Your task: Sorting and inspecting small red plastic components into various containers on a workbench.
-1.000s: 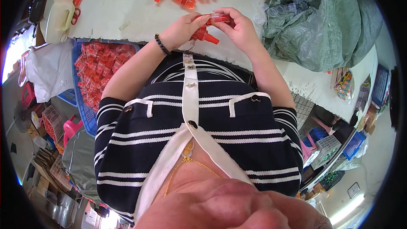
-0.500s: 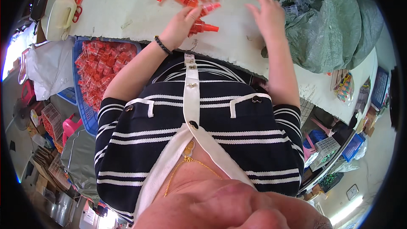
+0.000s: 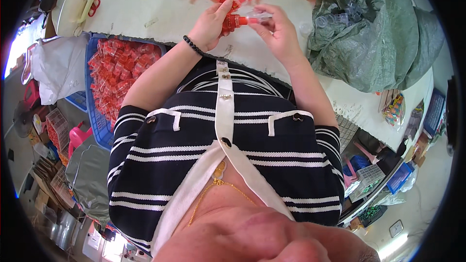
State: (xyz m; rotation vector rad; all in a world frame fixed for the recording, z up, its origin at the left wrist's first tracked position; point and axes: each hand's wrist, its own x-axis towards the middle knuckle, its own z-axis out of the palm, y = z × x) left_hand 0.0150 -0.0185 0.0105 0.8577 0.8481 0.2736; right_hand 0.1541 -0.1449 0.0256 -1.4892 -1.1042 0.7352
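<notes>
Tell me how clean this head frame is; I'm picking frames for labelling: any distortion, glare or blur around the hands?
Head view: strong fisheye, the table edge bows and black corners ring the picture. Light is even and bright, with blown-out patches at the left rim. The left hand, right hand and red piece are fairly sharp. The skin at the bottom is blurred.

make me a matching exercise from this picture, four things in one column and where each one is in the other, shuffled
Things
1. small red plastic piece with a pointed tip
2. clear plastic cap
3. blue plastic crate of red pieces
4. green woven sack

Places
A. on the white table, beyond the right hand
B. pinched in the right hand's fingertips
C. below the table edge, on the person's left
D. gripped in the left hand

Pairs: 1-D, 2-B, 3-C, 4-A
</notes>
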